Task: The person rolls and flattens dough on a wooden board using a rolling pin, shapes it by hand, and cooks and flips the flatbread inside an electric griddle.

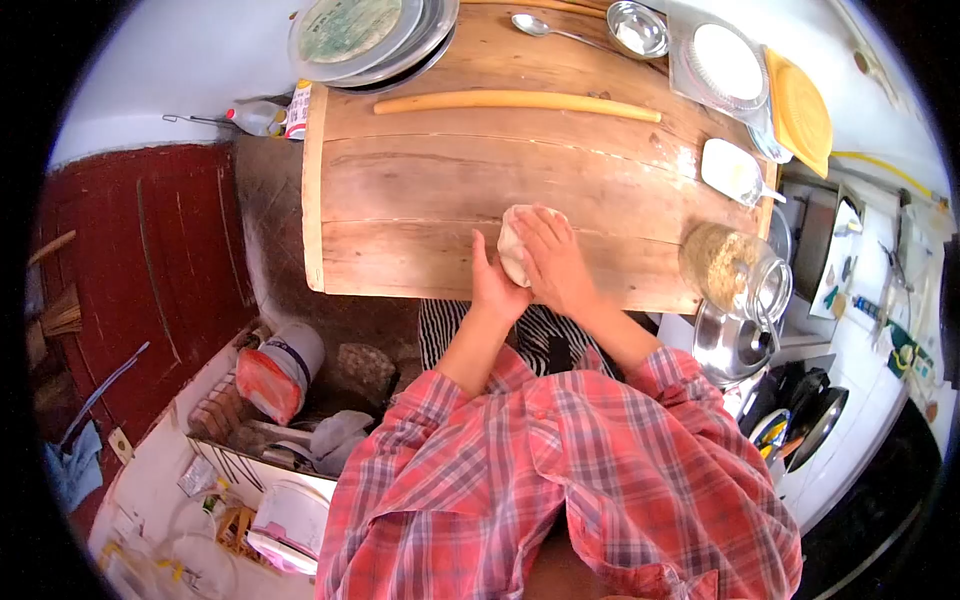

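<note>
A pale lump of dough [514, 245] is between my two hands at the near edge of the wooden table. My right hand [556, 262] lies over its right side, fingers together and pressed along the top. On the near left, my left hand [497, 286] cups the dough from below, its thumb pointing up and apart from the dough. The other left fingers are mostly hidden by the dough and the right hand. A long wooden rolling pin [515, 101] lies across the table beyond my hands.
Stacked metal plates [437, 45] stand at the table's far left. A spoon [530, 24] and steel bowl [637, 30] are at the back. To the right are a white container [731, 172], a yellow lid [800, 112] and a jar of tan flour-like contents [722, 265].
</note>
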`<move>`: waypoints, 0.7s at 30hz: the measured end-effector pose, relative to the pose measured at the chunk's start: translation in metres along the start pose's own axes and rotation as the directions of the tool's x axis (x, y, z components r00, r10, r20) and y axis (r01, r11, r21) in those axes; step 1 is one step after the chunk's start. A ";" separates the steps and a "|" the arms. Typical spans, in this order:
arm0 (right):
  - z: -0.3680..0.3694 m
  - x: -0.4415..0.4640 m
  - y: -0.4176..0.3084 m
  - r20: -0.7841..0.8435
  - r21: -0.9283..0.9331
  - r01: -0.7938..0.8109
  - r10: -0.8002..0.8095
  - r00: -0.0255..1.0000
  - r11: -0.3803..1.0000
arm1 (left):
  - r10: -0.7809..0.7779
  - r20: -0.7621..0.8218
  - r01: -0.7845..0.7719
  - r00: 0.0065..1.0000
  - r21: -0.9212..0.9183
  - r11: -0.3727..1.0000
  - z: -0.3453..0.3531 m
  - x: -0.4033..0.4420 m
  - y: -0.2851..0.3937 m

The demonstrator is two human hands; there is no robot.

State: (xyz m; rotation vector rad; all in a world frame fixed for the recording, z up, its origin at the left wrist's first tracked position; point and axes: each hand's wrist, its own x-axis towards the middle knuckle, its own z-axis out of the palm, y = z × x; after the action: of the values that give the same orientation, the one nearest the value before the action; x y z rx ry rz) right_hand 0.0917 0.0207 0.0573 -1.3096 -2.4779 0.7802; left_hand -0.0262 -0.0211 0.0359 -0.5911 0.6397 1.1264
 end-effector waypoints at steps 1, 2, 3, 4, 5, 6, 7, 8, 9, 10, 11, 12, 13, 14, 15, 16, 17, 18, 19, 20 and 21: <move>-0.005 -0.007 -0.006 0.040 0.043 0.009 -0.010 0.999 0.999 | 0.007 -0.007 -0.007 1.000 0.003 1.000 0.001 -0.002 -0.001; -0.007 -0.015 -0.012 0.056 0.060 0.010 -0.014 0.998 0.998 | 0.016 -0.011 -0.016 1.000 0.007 1.000 0.002 -0.002 0.000; -0.011 -0.022 -0.019 0.053 0.059 0.008 -0.011 0.999 0.998 | 0.013 -0.011 -0.013 1.000 0.011 1.000 0.004 -0.004 0.000; -0.015 -0.028 -0.026 0.070 0.065 0.039 -0.044 0.997 0.997 | 0.041 0.008 -0.041 0.999 0.052 0.998 0.005 -0.007 -0.001; -0.019 -0.032 -0.031 0.087 0.070 0.072 -0.078 0.993 0.995 | 0.068 0.029 -0.070 0.997 0.092 0.993 0.006 -0.008 0.000; -0.023 -0.036 -0.033 0.107 0.087 0.087 -0.096 0.990 0.992 | 0.043 0.046 -0.047 0.998 0.077 0.996 0.001 -0.005 0.002; -0.026 -0.039 -0.035 0.105 0.087 0.086 -0.095 0.990 0.993 | 0.042 0.047 -0.046 0.998 0.079 0.996 -0.002 -0.001 0.001; -0.029 -0.043 -0.036 0.124 0.088 0.114 -0.125 0.984 0.990 | 0.071 0.106 -0.086 0.992 0.147 0.985 -0.006 0.003 0.000; -0.031 -0.046 -0.037 0.145 0.090 0.142 -0.154 0.977 0.986 | 0.094 0.165 -0.129 0.982 0.211 0.969 -0.007 0.004 -0.001; -0.033 -0.049 -0.038 0.138 0.098 0.155 -0.167 0.976 0.983 | 0.047 0.176 -0.080 0.983 0.189 0.979 -0.009 0.004 0.000; -0.038 -0.049 -0.036 0.135 0.094 0.154 -0.165 0.977 0.984 | 0.044 0.180 -0.079 0.983 0.192 0.978 -0.009 0.007 0.002; -0.046 -0.048 -0.035 0.132 0.148 0.168 -0.187 0.973 0.975 | 0.035 0.213 -0.094 0.976 0.276 0.956 -0.004 0.008 0.006; -0.054 -0.047 -0.033 0.128 0.204 0.184 -0.212 0.969 0.962 | 0.026 0.245 -0.115 0.969 0.357 0.927 0.002 0.010 0.010; -0.062 -0.047 -0.028 0.126 0.203 0.187 -0.215 0.968 0.961 | 0.028 0.247 -0.118 0.969 0.358 0.926 0.008 0.012 0.015; -0.071 -0.046 -0.019 0.014 0.307 0.031 -0.037 0.999 0.951 | 0.086 0.290 -0.204 0.953 0.409 0.889 0.020 0.012 0.021; -0.080 -0.040 -0.013 -0.076 0.422 -0.109 0.155 0.985 0.900 | 0.138 0.335 -0.288 0.932 0.454 0.843 0.032 0.009 0.023; -0.083 -0.025 -0.008 -0.204 0.513 -0.197 0.341 0.918 0.835 | 0.138 0.338 -0.289 0.931 0.454 0.843 0.044 0.004 0.023; -0.075 -0.009 0.004 -0.248 0.694 -0.187 0.475 0.844 0.695 | 0.171 0.357 -0.342 0.918 0.499 0.796 0.057 -0.001 0.023; -0.076 0.004 0.003 -0.256 0.692 -0.181 0.472 0.843 0.699 | 0.203 0.378 -0.394 0.903 0.540 0.744 0.067 -0.003 0.023; -0.078 0.017 -0.001 -0.083 0.941 -0.125 0.571 0.817 0.316 | 0.214 0.510 -0.531 0.833 0.631 0.565 0.076 0.001 0.024; -0.080 0.028 -0.004 0.119 0.990 -0.049 0.577 0.808 -0.135 | 0.214 0.518 -0.539 0.828 0.629 0.561 0.086 0.001 0.022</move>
State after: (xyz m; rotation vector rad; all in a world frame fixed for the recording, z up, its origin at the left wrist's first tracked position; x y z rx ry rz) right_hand 0.1076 0.0691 0.1246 -1.1189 -0.5159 1.7443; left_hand -0.0319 0.0484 0.0913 0.5450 0.8393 1.2032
